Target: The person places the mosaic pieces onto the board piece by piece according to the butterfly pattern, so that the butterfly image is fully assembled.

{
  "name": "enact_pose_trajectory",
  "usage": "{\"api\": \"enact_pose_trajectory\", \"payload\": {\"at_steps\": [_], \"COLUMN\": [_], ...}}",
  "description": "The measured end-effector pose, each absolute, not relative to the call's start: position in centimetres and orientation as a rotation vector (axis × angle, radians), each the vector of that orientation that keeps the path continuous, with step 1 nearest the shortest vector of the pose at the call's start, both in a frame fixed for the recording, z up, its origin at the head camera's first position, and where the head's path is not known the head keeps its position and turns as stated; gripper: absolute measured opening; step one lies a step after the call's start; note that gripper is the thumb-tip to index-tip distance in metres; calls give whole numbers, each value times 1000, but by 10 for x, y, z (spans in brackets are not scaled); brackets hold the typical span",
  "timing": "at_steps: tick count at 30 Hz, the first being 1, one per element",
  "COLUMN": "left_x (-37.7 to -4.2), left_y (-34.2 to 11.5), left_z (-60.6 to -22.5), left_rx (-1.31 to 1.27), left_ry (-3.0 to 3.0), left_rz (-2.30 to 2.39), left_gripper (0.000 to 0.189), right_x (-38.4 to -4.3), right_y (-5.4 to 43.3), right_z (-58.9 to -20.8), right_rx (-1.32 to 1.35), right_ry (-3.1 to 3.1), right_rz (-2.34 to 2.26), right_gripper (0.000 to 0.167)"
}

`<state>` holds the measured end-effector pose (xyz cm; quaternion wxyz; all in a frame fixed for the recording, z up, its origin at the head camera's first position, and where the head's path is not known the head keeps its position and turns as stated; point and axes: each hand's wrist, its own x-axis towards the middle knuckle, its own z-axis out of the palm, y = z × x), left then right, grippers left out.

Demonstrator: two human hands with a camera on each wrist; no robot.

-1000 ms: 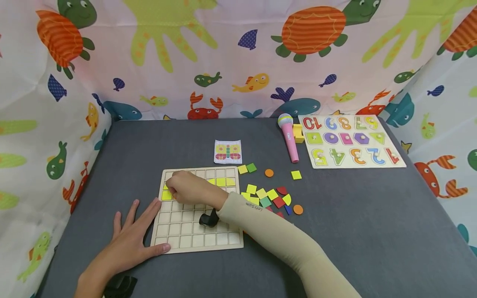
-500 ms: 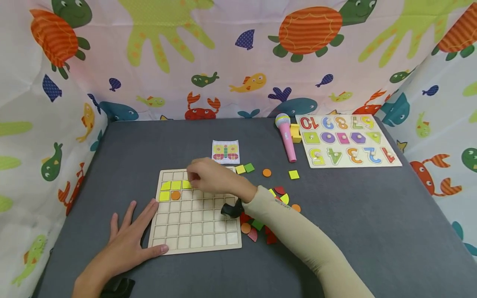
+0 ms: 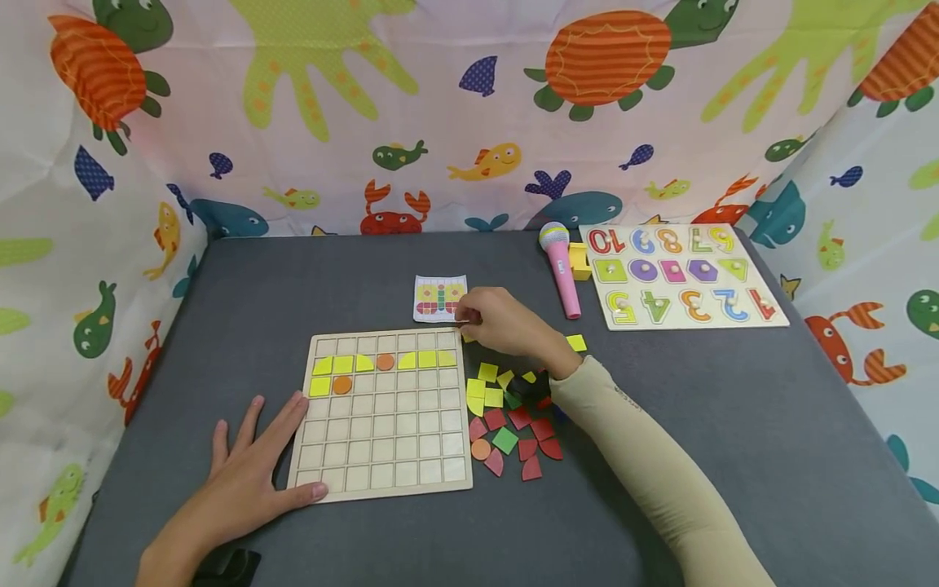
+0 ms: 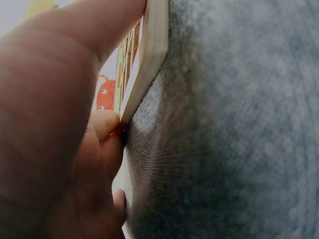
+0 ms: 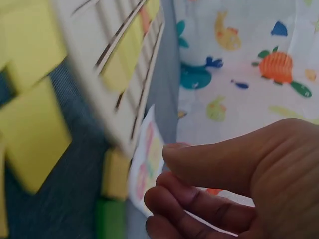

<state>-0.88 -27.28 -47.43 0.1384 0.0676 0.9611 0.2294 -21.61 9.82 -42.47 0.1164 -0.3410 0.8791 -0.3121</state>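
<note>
A wooden grid board [image 3: 381,428] lies on the grey table, its upper rows holding yellow squares [image 3: 426,359], yellow quarter circles and two orange circles [image 3: 385,361]. My left hand [image 3: 249,461] has its fingers spread at the board's left side, thumb on the lower left corner. Beyond the upper right corner, my right hand [image 3: 509,326] hovers beside a small picture card [image 3: 438,298]. Its fingers are loosely bent with nothing visible between them in the right wrist view. Below those fingertips show a yellow tile [image 5: 114,174] and a green tile [image 5: 110,219].
Several loose red tiles [image 3: 542,429], yellow, green and orange tiles are scattered right of the board. A pink toy microphone [image 3: 563,277], a yellow block [image 3: 579,262] and a number puzzle board [image 3: 691,278] sit at the back right. A patterned curtain [image 3: 308,171] encloses the table.
My right hand has moved right, off the board to beside the card. The filled row it covered now shows, with an orange circle between two yellow quarter circles. The left hand keeps its place.
</note>
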Motion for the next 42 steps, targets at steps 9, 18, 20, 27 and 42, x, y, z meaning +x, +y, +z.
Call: {"api": "enact_pose_trajectory", "payload": {"at_steps": [9, 18, 20, 27, 42], "left_x": [-8, -9, -9, -10, -10], "left_y": [-274, -272, -272, -273, -273], "left_z": [-475, -474, -473, -474, -470], "left_rx": [195, 189, 188, 187, 194], "left_ry": [2765, 2779, 2784, 2780, 2762], "left_rz": [672, 649, 646, 647, 691], "left_gripper": [124, 125, 125, 125, 123], "right_x": [-220, -225, -226, -225, -186], "right_y": [104, 103, 101, 78, -9], "right_z": [-439, -438, -437, -425, -414], "right_rx": [-955, -943, -955, -1034, -1219], "right_ry": [2579, 2605, 2614, 2547, 2378], "right_rz": [-707, -860, -930, -1054, -991], "right_gripper": [21, 5, 5, 6, 10]}}
